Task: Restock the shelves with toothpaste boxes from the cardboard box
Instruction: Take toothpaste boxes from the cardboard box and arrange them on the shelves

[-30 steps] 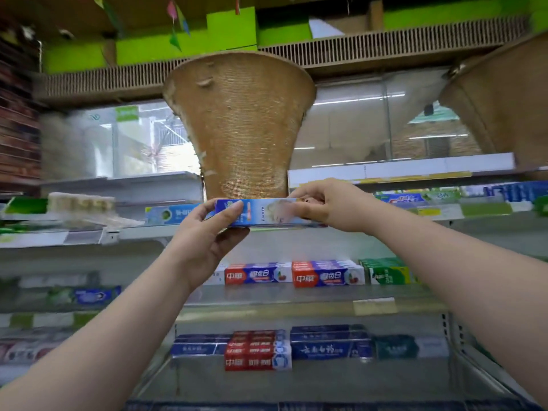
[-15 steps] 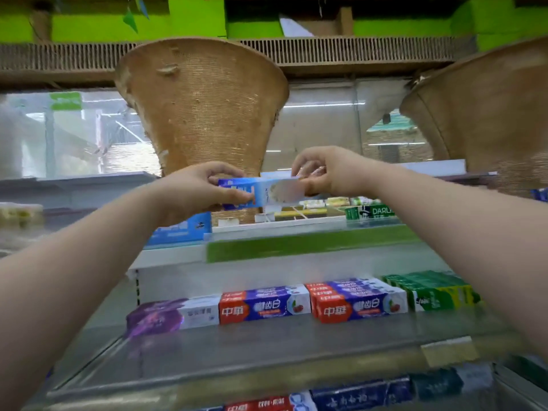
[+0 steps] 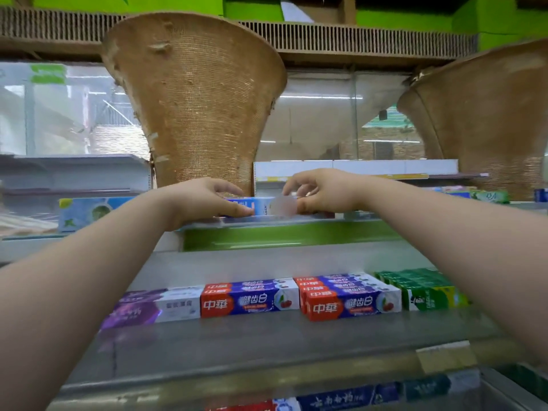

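Note:
A light-blue toothpaste box (image 3: pixel 268 205) lies lengthwise at the front of the upper shelf (image 3: pixel 284 234), just behind its green edge strip. My left hand (image 3: pixel 204 200) grips the box's left end, thumb under and fingers over. My right hand (image 3: pixel 321 191) pinches its right end with curled fingers. The box sits low, at shelf level, in front of a woven basket. The cardboard box is out of view.
A tall woven basket (image 3: pixel 195 99) stands behind the box, and a second one (image 3: pixel 486 120) at the right. Another blue box (image 3: pixel 92 210) lies left on the same shelf. The shelf below holds purple (image 3: pixel 154 307), red-and-blue (image 3: pixel 249 299) and green (image 3: pixel 427 289) toothpaste boxes.
Both hands carried the blue box forward and down from mid-air onto the upper shelf's front edge. The camera moved closer and the view shifted upward.

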Action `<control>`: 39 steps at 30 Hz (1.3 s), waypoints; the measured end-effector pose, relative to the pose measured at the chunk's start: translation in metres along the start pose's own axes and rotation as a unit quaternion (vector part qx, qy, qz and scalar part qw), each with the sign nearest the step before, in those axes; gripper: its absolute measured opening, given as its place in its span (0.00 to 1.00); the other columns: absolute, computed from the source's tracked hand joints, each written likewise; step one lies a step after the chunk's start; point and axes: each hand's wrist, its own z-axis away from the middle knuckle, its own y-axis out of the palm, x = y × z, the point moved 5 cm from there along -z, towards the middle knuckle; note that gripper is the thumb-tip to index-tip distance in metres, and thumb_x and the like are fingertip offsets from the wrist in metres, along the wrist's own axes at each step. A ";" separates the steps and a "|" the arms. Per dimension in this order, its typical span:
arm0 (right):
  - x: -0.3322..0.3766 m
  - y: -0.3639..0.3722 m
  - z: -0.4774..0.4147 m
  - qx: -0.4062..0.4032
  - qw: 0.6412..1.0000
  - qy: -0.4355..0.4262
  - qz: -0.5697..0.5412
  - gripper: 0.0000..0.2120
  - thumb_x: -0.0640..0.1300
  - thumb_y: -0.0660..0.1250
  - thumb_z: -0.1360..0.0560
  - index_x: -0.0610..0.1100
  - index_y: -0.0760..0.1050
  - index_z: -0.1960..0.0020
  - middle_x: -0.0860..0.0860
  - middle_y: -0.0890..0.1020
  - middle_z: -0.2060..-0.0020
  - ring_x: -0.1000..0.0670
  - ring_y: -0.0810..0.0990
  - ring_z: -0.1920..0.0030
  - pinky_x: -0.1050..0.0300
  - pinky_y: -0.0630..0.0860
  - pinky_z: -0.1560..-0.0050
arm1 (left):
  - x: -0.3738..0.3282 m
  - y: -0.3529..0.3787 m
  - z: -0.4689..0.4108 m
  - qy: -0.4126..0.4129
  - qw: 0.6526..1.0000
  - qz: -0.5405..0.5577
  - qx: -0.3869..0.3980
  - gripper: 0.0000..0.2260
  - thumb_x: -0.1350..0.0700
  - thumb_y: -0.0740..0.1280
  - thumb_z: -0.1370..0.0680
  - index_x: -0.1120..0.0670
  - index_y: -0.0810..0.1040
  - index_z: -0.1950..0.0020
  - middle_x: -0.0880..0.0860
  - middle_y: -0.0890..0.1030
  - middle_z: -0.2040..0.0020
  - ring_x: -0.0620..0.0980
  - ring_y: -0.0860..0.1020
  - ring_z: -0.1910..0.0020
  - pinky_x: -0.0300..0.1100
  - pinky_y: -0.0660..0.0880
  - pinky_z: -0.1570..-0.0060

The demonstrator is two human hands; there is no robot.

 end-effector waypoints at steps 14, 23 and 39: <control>-0.007 -0.004 -0.001 -0.068 0.948 0.161 -0.267 0.40 0.70 0.42 0.25 0.43 0.67 0.29 0.47 0.60 0.25 0.48 0.54 0.24 0.45 0.54 0.29 | -0.001 -0.001 0.000 -0.031 0.994 -0.024 -0.104 0.37 0.30 0.43 0.24 0.53 0.78 0.37 0.51 0.76 0.40 0.50 0.75 0.43 0.44 0.65 0.37; -0.017 -0.005 -0.004 -0.046 0.935 0.188 -0.298 0.44 0.72 0.41 0.27 0.38 0.68 0.33 0.41 0.70 0.33 0.45 0.70 0.35 0.50 0.68 0.40 | 0.005 0.003 0.000 -0.021 0.994 -0.018 -0.105 0.29 0.34 0.51 0.21 0.55 0.81 0.46 0.53 0.79 0.56 0.51 0.77 0.55 0.48 0.71 0.41; 0.004 -0.008 0.015 -0.087 0.961 0.170 -0.199 0.39 0.66 0.37 0.23 0.42 0.70 0.31 0.42 0.66 0.29 0.46 0.64 0.29 0.43 0.59 0.31 | -0.011 0.001 0.010 0.030 0.979 -0.167 -0.115 0.32 0.34 0.44 0.21 0.53 0.67 0.27 0.56 0.69 0.28 0.56 0.66 0.29 0.50 0.61 0.32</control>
